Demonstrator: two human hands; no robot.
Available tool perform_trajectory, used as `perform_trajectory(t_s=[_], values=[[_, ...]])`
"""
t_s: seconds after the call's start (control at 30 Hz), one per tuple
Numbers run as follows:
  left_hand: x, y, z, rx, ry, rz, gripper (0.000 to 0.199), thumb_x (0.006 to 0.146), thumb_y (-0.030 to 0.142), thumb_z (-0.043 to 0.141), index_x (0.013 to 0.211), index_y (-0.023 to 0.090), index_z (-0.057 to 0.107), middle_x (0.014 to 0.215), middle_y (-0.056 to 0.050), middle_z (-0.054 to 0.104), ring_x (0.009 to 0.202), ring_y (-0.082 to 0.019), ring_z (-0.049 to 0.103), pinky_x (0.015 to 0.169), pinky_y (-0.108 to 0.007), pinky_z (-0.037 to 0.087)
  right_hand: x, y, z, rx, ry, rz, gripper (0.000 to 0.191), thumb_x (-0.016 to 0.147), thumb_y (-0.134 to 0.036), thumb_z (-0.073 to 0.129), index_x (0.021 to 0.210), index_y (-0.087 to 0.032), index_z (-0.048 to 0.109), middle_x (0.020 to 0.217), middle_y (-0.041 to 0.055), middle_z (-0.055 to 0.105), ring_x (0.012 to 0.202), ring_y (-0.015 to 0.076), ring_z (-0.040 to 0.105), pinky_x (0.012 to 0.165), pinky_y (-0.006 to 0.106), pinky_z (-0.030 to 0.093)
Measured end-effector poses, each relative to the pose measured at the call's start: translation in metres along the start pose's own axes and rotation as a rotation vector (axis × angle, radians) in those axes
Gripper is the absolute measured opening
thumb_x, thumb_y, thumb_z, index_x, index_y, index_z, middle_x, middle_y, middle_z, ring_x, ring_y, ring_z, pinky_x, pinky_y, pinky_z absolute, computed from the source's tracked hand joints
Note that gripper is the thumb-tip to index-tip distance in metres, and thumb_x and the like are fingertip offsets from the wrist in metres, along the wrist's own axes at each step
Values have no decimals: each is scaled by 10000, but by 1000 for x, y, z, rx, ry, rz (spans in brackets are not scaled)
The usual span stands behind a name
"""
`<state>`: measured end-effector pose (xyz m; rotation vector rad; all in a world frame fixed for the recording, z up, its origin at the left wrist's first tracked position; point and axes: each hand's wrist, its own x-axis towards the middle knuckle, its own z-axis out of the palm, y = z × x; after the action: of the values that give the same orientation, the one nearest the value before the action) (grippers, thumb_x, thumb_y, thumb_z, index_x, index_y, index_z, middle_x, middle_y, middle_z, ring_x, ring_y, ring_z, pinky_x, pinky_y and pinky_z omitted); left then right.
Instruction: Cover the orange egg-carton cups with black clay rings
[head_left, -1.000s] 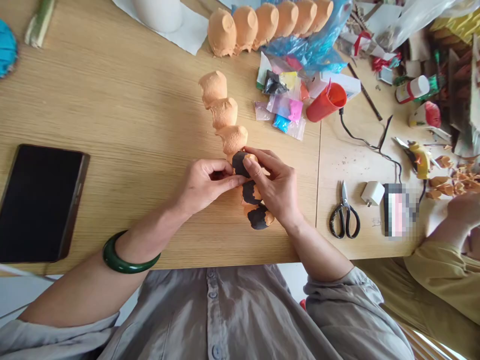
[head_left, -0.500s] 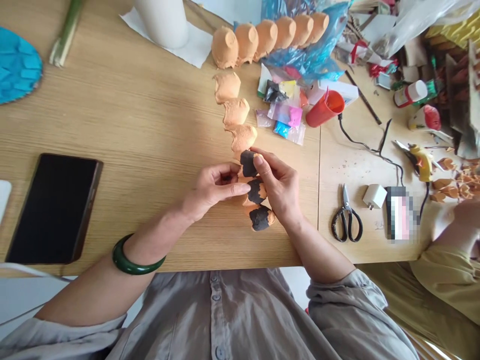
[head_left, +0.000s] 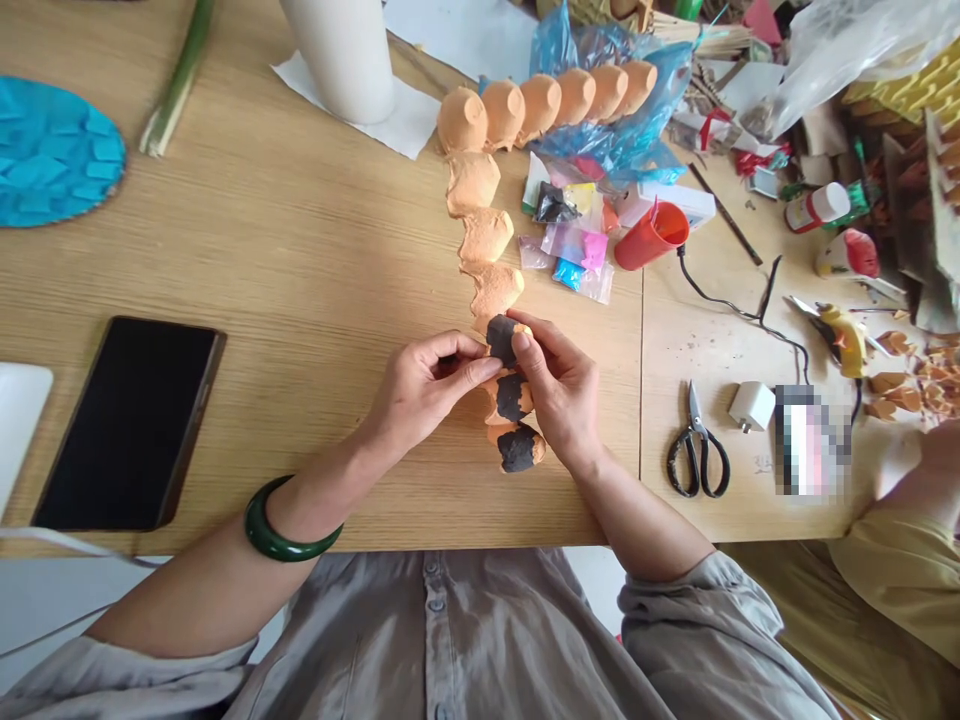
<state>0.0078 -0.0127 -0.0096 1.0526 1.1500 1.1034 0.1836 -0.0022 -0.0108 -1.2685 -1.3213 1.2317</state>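
A bent strip of orange egg-carton cups (head_left: 491,238) runs from the back of the table down towards me. Black patches that look like soft clay (head_left: 501,340) cover part of the nearest cups. My right hand (head_left: 561,385) grips the strip from the right, its thumb on the orange tip of the uppermost black-patched cup. From the left, my left hand (head_left: 431,385) pinches that same cup's edge between thumb and fingers. Below both hands, two more black-patched cups (head_left: 520,448) hang over the tabletop. The fingers behind the strip are partly hidden.
Small bags of coloured clay (head_left: 574,240) and a red cup (head_left: 654,236) lie beyond my right hand. Scissors (head_left: 697,440), a white plug adapter (head_left: 751,406) and a yellow glue gun (head_left: 847,335) are to the right. A dark tablet (head_left: 131,425) lies left; another person sits at right.
My left hand has moved up slightly, from between the cups to the edge of the uppermost black-patched cup. My right hand keeps its hold. The whole view has shifted a little.
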Motion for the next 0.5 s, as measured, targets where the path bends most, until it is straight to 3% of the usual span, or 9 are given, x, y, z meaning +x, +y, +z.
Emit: perform_trajectory(t_s=[0.2,0.4,0.5], values=[[-2,-3,1,-109,-3,-51,247,837,410,946,837,190,833,714,16,634,643,-100,496,573,-242,361,0,1,0,-7,5,-63,462,1026,-630,776,1294,-261,851,1345,89,830,1227,242,792,977,363,698],[-2,-9,-2,-128,-18,-43,299,912,456,904,796,197,809,658,21,580,607,-96,439,559,-247,338,-1,3,0,-33,-11,-153,404,1039,-598,775,1291,-291,852,1334,81,826,1275,253,775,991,367,707],[-1,-7,-3,-188,-82,-129,316,873,495,926,827,200,821,709,7,623,617,-100,454,554,-239,346,-1,3,-1,-49,-15,-186,396,1052,-597,757,1307,-306,844,1340,84,818,1291,260,769,1010,384,711]])
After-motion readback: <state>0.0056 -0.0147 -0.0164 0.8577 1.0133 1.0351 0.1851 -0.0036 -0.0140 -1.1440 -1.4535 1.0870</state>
